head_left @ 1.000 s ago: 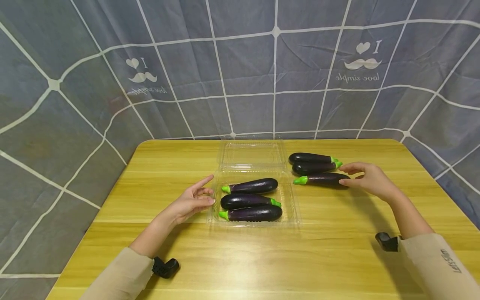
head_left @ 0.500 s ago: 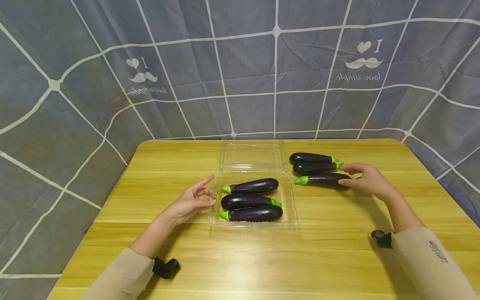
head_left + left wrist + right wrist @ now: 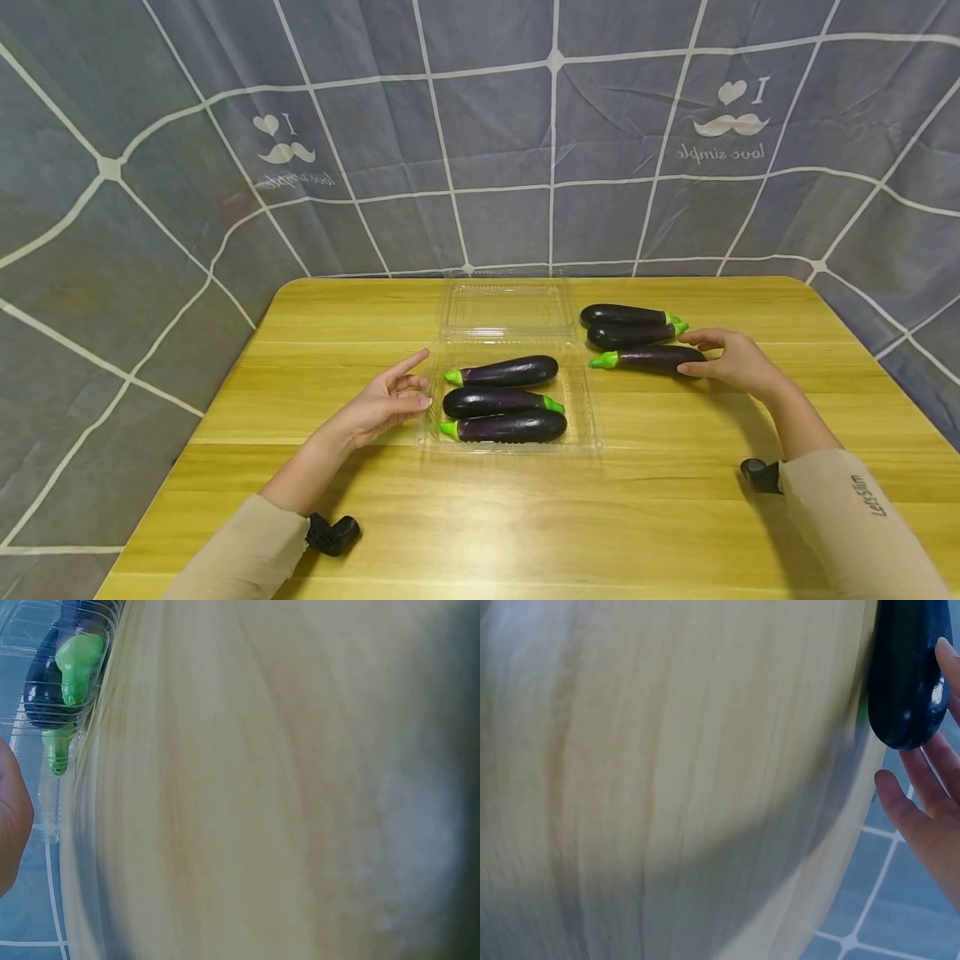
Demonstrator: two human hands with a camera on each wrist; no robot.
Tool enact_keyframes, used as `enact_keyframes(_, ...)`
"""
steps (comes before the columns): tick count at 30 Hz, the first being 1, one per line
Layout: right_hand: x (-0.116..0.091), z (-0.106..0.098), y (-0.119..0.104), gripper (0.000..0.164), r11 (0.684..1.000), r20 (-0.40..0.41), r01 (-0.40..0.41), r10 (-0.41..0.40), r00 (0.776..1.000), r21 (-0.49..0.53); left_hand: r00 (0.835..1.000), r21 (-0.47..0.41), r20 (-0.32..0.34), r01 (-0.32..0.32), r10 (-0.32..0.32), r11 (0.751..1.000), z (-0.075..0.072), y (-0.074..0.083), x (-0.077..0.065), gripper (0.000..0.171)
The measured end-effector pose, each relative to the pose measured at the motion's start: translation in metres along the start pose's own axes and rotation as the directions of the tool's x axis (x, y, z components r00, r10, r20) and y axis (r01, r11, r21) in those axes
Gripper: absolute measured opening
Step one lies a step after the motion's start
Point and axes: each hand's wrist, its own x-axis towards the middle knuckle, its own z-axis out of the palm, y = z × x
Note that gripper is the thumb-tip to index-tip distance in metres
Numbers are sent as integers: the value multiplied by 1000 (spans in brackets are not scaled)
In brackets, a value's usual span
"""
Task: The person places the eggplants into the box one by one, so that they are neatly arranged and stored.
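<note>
In the head view my left hand (image 3: pixel 386 406) is beside the left wall of a clear plastic clamshell box (image 3: pixel 581 417), forefinger extended, other fingers loosely bent, fingertips at its rim. Several eggplants with green stems are about: a far one (image 3: pixel 510 371), a middle one (image 3: pixel 495 403) and a near one (image 3: pixel 513 426) lie in the box. Right of it, my right hand (image 3: pixel 731 362) holds the blunt end of a loose eggplant (image 3: pixel 648 359), thumb on its near side and fingers beyond. The right wrist view shows this eggplant (image 3: pixel 907 675) between thumb and fingers.
The box's lid (image 3: pixel 506 307) lies folded back behind it. Two more eggplants, one at the back (image 3: pixel 622 315) and one in front of it (image 3: pixel 633 336), lie together just beyond the right hand. A grey checked curtain (image 3: pixel 495 142) surrounds the wooden table (image 3: pixel 480 517).
The right thumb has edged a little further onto the eggplant, and the right forearm has shifted slightly inward. My left hand and the eggplants in the box stay in place.
</note>
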Motion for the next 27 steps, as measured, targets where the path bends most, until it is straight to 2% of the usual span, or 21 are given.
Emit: enact_keyframes(27, 1, 4, 2, 55, 999, 6, 21, -20, 1000, -24, 1000, -3, -4, 10, -10, 1000, 2, 4, -2, 81)
